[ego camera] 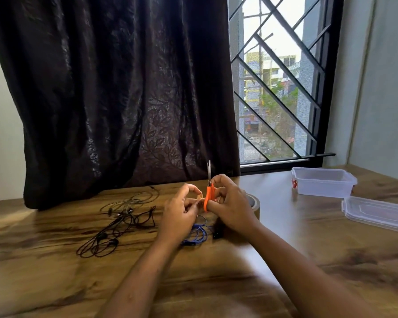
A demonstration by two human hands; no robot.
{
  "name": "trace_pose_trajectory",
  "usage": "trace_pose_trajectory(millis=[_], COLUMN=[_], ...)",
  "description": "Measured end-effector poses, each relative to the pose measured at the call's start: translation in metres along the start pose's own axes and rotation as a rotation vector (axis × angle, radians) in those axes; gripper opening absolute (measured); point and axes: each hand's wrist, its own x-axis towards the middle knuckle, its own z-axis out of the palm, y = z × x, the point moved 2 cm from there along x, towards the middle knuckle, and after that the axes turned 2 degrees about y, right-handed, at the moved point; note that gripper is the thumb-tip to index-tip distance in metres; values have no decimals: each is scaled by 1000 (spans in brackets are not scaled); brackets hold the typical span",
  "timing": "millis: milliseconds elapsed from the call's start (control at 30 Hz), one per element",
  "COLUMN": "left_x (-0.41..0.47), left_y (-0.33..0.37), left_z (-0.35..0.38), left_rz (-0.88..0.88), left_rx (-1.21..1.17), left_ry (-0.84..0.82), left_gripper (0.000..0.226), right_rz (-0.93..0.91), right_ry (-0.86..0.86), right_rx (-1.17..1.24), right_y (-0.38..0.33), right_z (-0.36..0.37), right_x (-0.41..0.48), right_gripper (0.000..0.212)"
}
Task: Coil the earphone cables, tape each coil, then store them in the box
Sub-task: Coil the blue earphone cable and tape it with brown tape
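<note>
- Left hand, centre of view, raised above the table: fingers curled, pinching a short tan tape strip at the fingertips.
- Right hand, just beside the left and nearly touching it: fingers wrapped round the orange handles of the scissors, whose blades point straight up and lie close together. The tape strip sits against the scissor handles, between the two hands.
- Dark curtain: hangs behind the left and middle of the table, its hem resting on the tabletop.
- Black earphones: uncoiled, lying in loose loops on the table to the left of the left hand.
- Grey earphones: a thinner cable, also loose, farther back near the curtain hem and overlapping the black set.
- Blue coil: a wound blue cable lying flat on the table below and between the wrists, partly hidden by the left forearm.
- Small dark object: just right of the blue coil; too blurred to identify.
- Tape roll: brown, on the table directly behind the right hand and largely hidden by it.
- Window grille: diagonal black bars, right of the curtain.
- Box: clear plastic, uncovered, at the table's far right below the window.
- Lid: clear, lying flat on the table near the box, to its right and nearer the camera.
</note>
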Motion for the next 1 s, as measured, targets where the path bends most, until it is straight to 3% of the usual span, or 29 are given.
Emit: trace_pose_trajectory(millis=[433,833,1000], left_x=[-2,0,1], left_y=[1,4,0], left_z=[2,-1,1], left_rz=[42,-29,-181], left_rx=[35,-29,-249], left_ry=[-113,14,73], left_gripper=[25,11,8], right_rz=[102,165,238], right_ry=[-17,39,80], right_rx=[15,-42,96], right_y=[4,4,7], right_z=[-5,-12,-9], right_x=[4,5,6], right_gripper=[36,33,29])
